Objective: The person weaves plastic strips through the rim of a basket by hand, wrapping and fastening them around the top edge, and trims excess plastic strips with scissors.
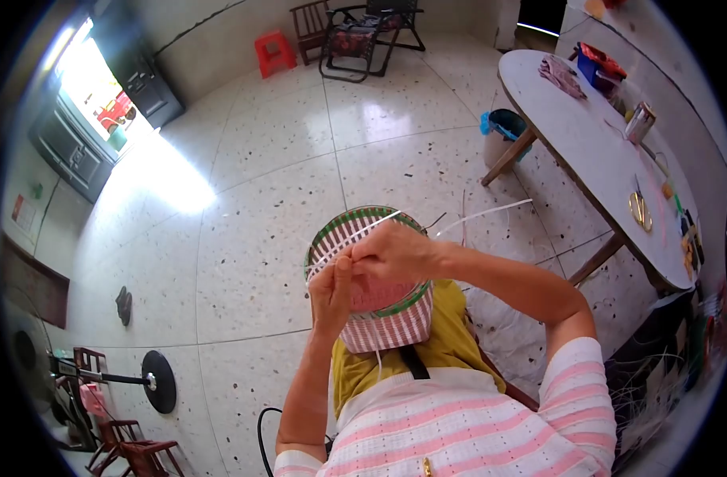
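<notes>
A woven basket [387,330] in pink and white strips, with a green band near its rim, rests on my lap. Over its opening my left hand [331,293] is closed, thumb on top, at the left side of the rim. My right hand [397,251] meets it there, its fingers pinched together. Both grip a thin white strip [490,209], whose long tail sticks out to the right past my right wrist. Exactly how the strip runs between the fingertips is hidden. Another white strip end [378,366] hangs down the near side of the basket.
To the right stands an oval table [586,151] with scissors [639,208], a metal can [640,123] and a cloth [562,76]. A bin [502,139] sits beside its leg. Farther off are a red stool [275,53] and a folding chair [367,40]. A wooden chair [141,449] is lower left.
</notes>
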`<state>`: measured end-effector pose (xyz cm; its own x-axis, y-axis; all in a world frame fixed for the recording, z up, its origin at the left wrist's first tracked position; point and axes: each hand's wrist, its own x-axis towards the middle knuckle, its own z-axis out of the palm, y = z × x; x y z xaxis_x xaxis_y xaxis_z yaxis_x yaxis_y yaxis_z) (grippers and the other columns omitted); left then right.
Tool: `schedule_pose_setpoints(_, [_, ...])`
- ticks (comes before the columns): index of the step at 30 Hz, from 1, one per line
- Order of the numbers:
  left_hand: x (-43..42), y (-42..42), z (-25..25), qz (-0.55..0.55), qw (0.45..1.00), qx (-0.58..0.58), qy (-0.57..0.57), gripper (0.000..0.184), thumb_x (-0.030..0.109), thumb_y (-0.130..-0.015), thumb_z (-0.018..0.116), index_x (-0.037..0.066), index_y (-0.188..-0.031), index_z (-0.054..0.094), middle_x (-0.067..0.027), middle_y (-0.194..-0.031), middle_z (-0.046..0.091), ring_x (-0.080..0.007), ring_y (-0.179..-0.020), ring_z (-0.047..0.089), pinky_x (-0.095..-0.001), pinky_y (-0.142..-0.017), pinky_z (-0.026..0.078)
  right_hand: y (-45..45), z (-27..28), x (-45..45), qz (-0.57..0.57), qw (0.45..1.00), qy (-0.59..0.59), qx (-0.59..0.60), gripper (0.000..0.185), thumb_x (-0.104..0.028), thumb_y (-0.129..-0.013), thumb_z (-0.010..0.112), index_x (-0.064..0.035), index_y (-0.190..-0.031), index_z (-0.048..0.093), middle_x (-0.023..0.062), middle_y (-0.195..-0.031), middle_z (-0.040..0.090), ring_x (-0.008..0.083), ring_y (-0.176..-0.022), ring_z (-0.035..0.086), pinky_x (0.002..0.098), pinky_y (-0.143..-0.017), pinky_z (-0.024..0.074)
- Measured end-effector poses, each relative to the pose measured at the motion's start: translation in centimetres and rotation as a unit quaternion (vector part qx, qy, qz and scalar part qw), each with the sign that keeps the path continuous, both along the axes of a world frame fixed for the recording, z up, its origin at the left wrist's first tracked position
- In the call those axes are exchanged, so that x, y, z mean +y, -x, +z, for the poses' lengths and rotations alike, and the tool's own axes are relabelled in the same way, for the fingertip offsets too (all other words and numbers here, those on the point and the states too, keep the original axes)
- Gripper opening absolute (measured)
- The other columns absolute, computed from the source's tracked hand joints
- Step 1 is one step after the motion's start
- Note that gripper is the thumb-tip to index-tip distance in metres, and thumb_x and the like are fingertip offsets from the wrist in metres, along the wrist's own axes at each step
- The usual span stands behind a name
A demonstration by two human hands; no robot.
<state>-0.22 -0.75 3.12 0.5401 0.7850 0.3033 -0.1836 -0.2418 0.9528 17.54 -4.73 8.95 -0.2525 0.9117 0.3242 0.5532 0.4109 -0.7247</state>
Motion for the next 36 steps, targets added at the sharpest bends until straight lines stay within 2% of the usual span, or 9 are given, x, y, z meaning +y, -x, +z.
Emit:
schedule_pose_setpoints(4, [0.5,0.5,-0.7,0.015,0.999,0.037,0.032,0.034,0.021,-0.105,0.047,-0.006,-0.099,0.066,-0.0083,-0.09,0.07,-0.0083,-0.065,0.062,-0.02,-0.056,0.047,-0.3,-1.2,0.3,0.016,0.999,0.051,-0.005,0.012,-0.012,-0.083,0.066,-0.0013,-0.082,0.072,0.0109,-0.063,0.064,0.0143,-0.055,0.055,0.0331,-0.054,0.0456])
schedule_pose_setpoints(7, [1.0,0.6,-1.6,0.079,0.997,0.0,-0.004,0.039,0.03,-0.106,0.043,-0.004,-0.103,0.062,-0.0087,-0.072,0.066,-0.013,-0.055,0.062,-0.0327,-0.059,0.057,-3.6,-0.9,-0.5,-0.007,0.991,0.131,-0.04,0.018,-0.015,-0.078,0.065,0.0018,-0.075,0.071,0.0138,-0.06,0.063,0.0193,-0.056,0.06,0.0334,-0.056,0.0471])
schedule_pose_setpoints(9, [1.6,0.4,-1.2,0.139,0.97,-0.162,0.119,0.041,0.033,-0.105,0.042,-0.004,-0.106,0.06,-0.0098,-0.07,0.063,-0.0146,-0.049,0.058,-0.0361,-0.062,0.059,-6.7,0.2,-1.5,-0.053,0.97,0.234,-0.036,0.02,-0.017,-0.079,0.067,0.0026,-0.076,0.072,0.0108,-0.061,0.066,0.0152,-0.056,0.062,0.0296,-0.055,0.049])
schedule_pose_setpoints(13, [2.3,0.4,-0.8,0.158,0.933,-0.251,0.204,0.042,0.034,-0.106,0.041,-0.002,-0.122,0.053,-0.0083,-0.072,0.062,-0.0133,-0.053,0.056,-0.0378,-0.071,0.06,-10.7,0.9,-2.8,-0.152,0.957,0.246,-0.038,0.02,-0.016,-0.08,0.067,0.0034,-0.076,0.072,0.0076,-0.061,0.067,0.0113,-0.055,0.063,0.0272,-0.054,0.0495])
schedule_pose_setpoints(17, [2.0,-0.7,-1.1,0.077,0.986,-0.075,0.126,0.071,0.038,-0.098,0.059,-0.001,-0.149,0.028,-0.0059,-0.075,0.063,-0.0116,-0.06,0.058,-0.0297,-0.075,0.055,-7.4,0.9,-2.5,-0.113,0.972,0.2,0.056,0.015,-0.013,-0.082,0.069,0.0013,-0.08,0.073,0.006,-0.064,0.068,0.0092,-0.055,0.06,0.0258,-0.053,0.0471])
schedule_pose_setpoints(21, [1.3,-1.0,-1.2,0.027,0.999,0.027,0.004,0.037,0.025,-0.097,0.063,-0.005,-0.118,0.065,-0.0047,-0.078,0.068,-0.0078,-0.065,0.06,-0.0209,-0.059,0.048,-1.4,-1.1,-0.7,-0.035,0.998,0.043,0.028,0.016,-0.014,-0.082,0.069,0.0012,-0.081,0.074,0.005,-0.066,0.068,0.01,-0.059,0.059,0.0278,-0.055,0.048])
schedule_pose_setpoints(25, [1.0,-0.2,-0.8,0.035,0.999,0.019,0.012,0.035,0.025,-0.101,0.056,-0.006,-0.09,0.069,-0.0068,-0.072,0.067,-0.0111,-0.06,0.061,-0.0232,-0.055,0.049,0.0,-1.8,-0.4,-0.007,0.981,0.14,0.137,0.015,-0.012,-0.083,0.069,0.0022,-0.082,0.073,0.0054,-0.066,0.068,0.0098,-0.058,0.058,0.0272,-0.056,0.0484])
schedule_pose_setpoints(31, [4.0,1.7,-1.0,0.172,0.973,-0.103,0.111,0.04,0.029,-0.102,0.052,-0.006,-0.09,0.066,-0.0103,-0.067,0.064,-0.0145,-0.057,0.062,-0.0263,-0.055,0.054,-6.2,-0.9,-2.6,-0.023,0.955,0.293,0.048,0.015,-0.011,-0.085,0.067,0.0034,-0.082,0.073,0.005,-0.067,0.069,0.0083,-0.059,0.062,0.0244,-0.056,0.0494])
schedule_pose_setpoints(36, [4.3,1.0,0.2,0.137,0.953,-0.176,0.204,0.042,0.031,-0.101,0.055,-0.008,-0.118,0.056,-0.0062,-0.069,0.062,-0.0145,-0.06,0.062,-0.0307,-0.065,0.059,-6.6,-0.6,-2.6,-0.081,0.957,0.264,0.09,0.015,-0.011,-0.085,0.068,0.0034,-0.081,0.073,0.0052,-0.068,0.068,0.0087,-0.059,0.062,0.025,-0.056,0.0492])
